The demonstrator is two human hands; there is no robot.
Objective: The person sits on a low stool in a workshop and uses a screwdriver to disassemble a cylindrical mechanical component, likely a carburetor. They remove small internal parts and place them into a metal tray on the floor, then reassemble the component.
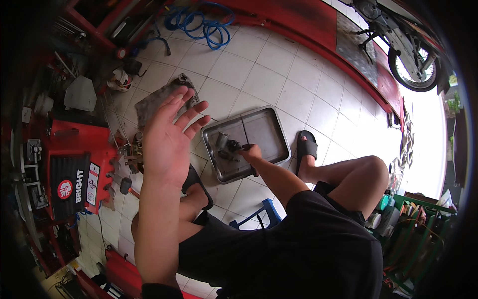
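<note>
The grey metal part [222, 140] lies in the left half of the shallow metal tray [267, 165], with the right hand [251, 152] just beside it; whether that hand's fingers are clamped on anything I cannot tell. The left hand [169, 134] is raised, empty, its fingers apart, between the camera and a grey cloth [149, 103] on the tiled floor [246, 65].
</note>
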